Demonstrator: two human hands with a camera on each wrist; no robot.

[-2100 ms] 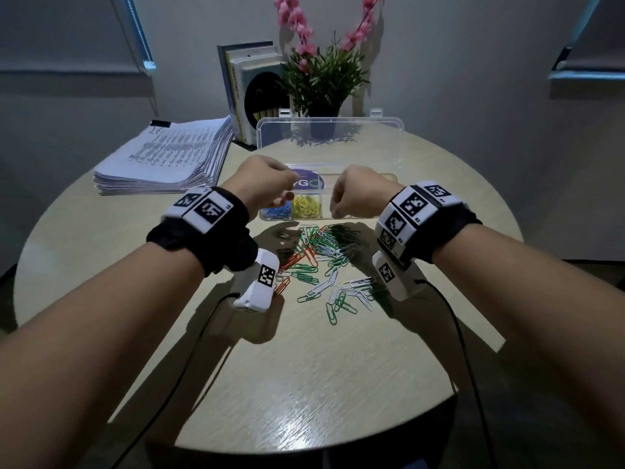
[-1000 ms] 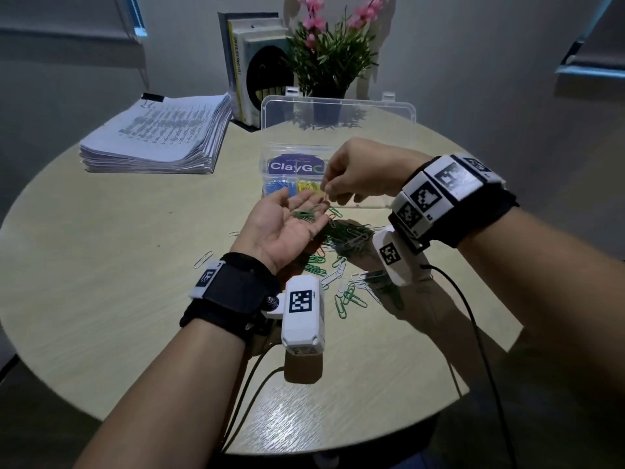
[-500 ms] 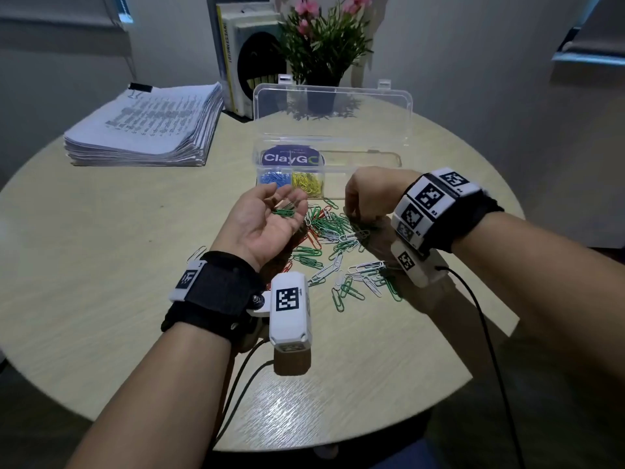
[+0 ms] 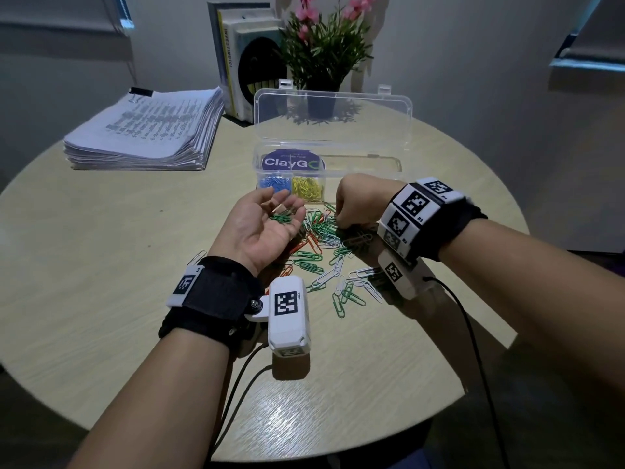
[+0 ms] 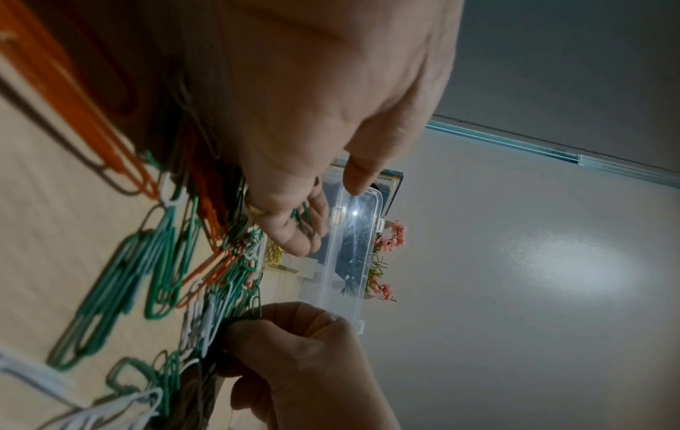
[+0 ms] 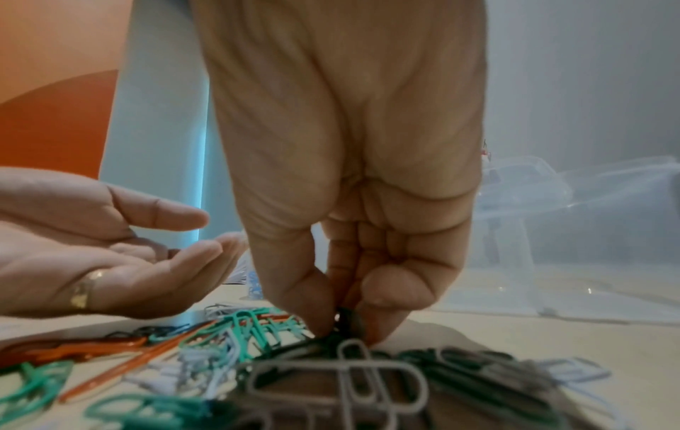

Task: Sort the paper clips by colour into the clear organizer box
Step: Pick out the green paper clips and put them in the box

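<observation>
A few green clips are cradled in the upturned, loosely open left hand; a green clip from the bench pile is pinched by the right hand, near the organizer box

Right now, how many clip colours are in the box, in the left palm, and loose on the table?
organizer box: 2, blue clips and yellow clips
left hand: 1, green clips
loose pile: 3, green, orange, white
Total: 5 different colours
</observation>
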